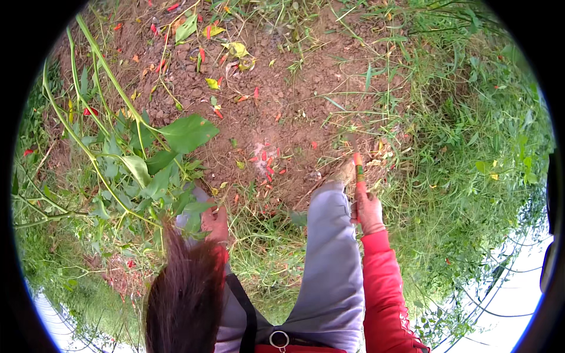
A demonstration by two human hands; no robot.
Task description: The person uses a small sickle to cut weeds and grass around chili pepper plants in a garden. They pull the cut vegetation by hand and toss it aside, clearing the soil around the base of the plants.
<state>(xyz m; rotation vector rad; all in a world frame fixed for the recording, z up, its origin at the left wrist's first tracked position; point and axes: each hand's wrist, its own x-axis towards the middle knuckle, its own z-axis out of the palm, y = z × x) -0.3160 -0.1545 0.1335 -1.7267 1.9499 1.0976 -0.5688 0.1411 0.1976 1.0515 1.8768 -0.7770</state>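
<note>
My right hand point(369, 212) grips the orange handle point(359, 171) of a hand tool beside my right knee. Its thin dark metal end point(352, 140) points away over the soil and is too blurred to name. My left hand point(215, 225) hangs by my left leg with its fingers bent, next to the leaves of a pepper plant point(187, 133). Leaves and hair partly cover that hand, and whether it holds anything is not visible. Between my legs and beyond, small red chili peppers point(269, 170) lie on the bare reddish soil point(260, 119).
Green pepper stems point(103, 61) arch across the left side. Tall grass and weeds point(463, 145) cover the right. More fallen red peppers and yellow leaves point(237, 49) lie farther out. A lock of dark hair point(185, 291) hangs into view at lower left.
</note>
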